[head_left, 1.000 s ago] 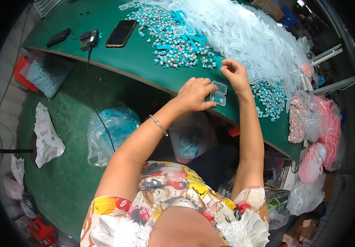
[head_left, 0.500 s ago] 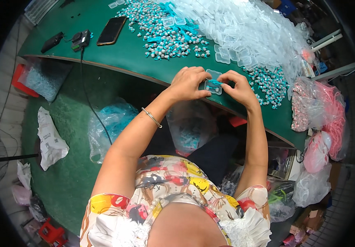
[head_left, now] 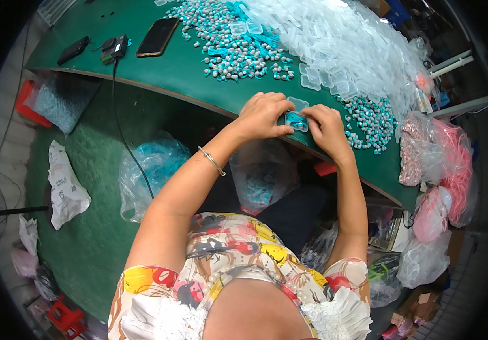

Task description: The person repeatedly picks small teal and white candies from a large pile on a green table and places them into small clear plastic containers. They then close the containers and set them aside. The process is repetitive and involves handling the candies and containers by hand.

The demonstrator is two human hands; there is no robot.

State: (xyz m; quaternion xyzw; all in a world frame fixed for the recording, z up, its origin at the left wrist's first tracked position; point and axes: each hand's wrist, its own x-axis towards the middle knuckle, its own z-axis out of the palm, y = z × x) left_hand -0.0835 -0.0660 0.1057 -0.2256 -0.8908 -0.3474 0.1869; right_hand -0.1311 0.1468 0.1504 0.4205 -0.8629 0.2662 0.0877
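Observation:
At the near edge of the table, my left hand (head_left: 265, 115) grips a small clear plastic box (head_left: 289, 128) between thumb and fingers. Its hinged lid (head_left: 298, 103) stands open on the far side. A bundle of teal cord (head_left: 295, 119) lies coiled inside the box. My right hand (head_left: 328, 129) is closed at the box's right side, its thumb and finger at the cord; the fingertips are partly hidden. Right of my right hand lies a pile of grey beads with teal cord (head_left: 372, 124).
A larger pile of beaded teal cords (head_left: 235, 62) and a big heap of clear boxes (head_left: 340, 42) cover the far table. A phone (head_left: 158, 37) and a black cabled device (head_left: 114, 49) lie at left. Bags of pink cord (head_left: 453, 170) hang at right; an open plastic bag (head_left: 264, 175) sits below.
The teal cord has gone from stretched toward my right fingers to bunched inside the box. My right hand has turned more over the box; my left hand keeps its grip.

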